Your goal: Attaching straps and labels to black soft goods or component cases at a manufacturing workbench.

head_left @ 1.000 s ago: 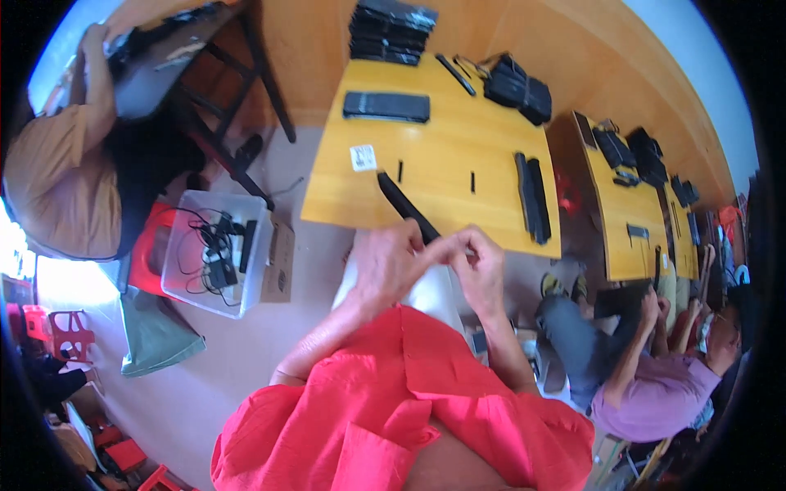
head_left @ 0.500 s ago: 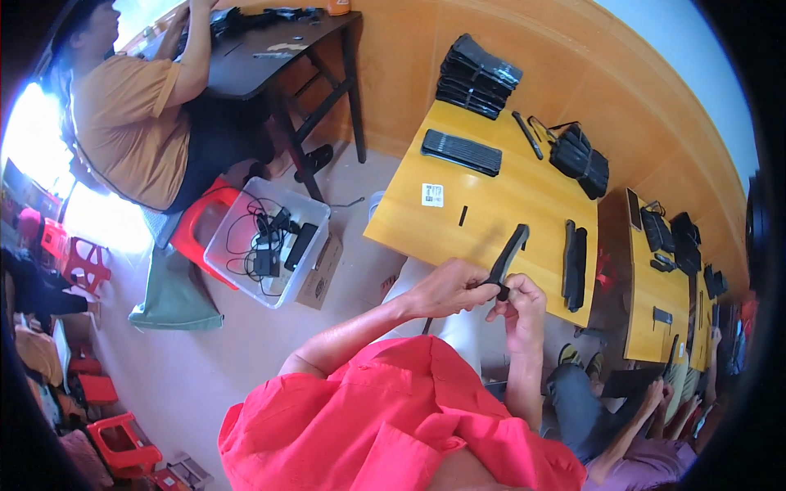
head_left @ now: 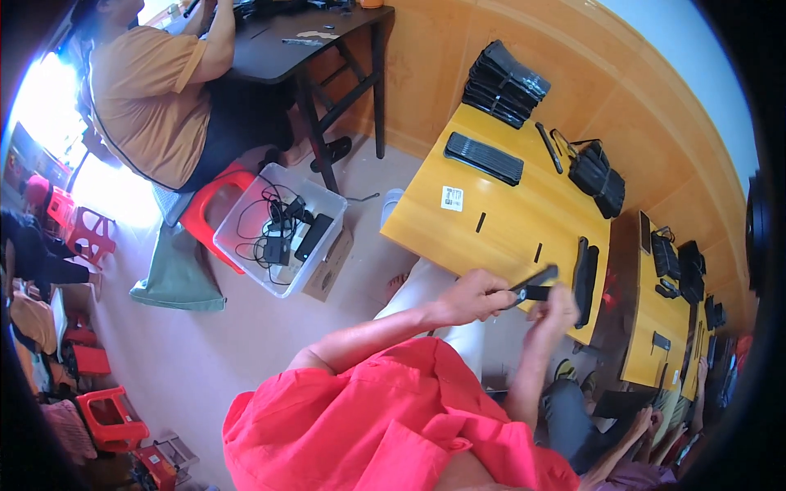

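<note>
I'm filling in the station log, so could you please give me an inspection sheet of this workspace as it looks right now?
Surface: yellow table, mostly bare at its middle.
Job's things: slim black part, held over the table's near edge.
Clutter: stack of black flat packs, black keyboard-like slab, black pouch, white label, long black bar.
Grips: left hand and right hand both closed on the slim black part.
Cables: tangled black leads in the clear plastic bin on the floor.
Surroundings: a person in an orange shirt at a dark desk; red stools.
</note>
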`<state>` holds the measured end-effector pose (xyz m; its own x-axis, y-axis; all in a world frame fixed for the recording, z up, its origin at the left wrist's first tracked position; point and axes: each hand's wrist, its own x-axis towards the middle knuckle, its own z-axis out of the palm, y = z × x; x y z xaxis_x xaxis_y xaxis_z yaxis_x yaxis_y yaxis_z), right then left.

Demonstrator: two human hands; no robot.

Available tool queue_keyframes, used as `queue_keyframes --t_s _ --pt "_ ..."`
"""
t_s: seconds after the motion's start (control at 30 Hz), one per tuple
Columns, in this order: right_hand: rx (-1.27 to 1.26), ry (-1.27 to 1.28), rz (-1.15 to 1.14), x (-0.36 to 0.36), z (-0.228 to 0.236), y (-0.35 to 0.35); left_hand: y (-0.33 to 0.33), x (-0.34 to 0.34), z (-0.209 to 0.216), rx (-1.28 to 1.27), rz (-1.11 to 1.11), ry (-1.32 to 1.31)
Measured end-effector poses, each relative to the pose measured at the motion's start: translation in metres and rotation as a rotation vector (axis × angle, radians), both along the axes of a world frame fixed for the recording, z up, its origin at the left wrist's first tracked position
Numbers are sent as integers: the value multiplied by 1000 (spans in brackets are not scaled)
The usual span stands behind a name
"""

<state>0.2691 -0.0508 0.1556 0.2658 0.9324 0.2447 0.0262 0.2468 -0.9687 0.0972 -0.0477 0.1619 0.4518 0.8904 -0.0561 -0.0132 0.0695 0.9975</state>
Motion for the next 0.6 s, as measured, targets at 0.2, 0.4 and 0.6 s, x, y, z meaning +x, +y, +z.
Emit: queue_keyframes --t_s 0.2,0.4,0.6 --pt "-27 440 -513 146 -8 50 -17 -86 2 -423 19 -262" --pt "79 293 -558 217 3 23 -32 -172 -13 -322 270 -311" --pt "24 -151 -359 149 18 28 -6 -146 -45 -228 587 -113"
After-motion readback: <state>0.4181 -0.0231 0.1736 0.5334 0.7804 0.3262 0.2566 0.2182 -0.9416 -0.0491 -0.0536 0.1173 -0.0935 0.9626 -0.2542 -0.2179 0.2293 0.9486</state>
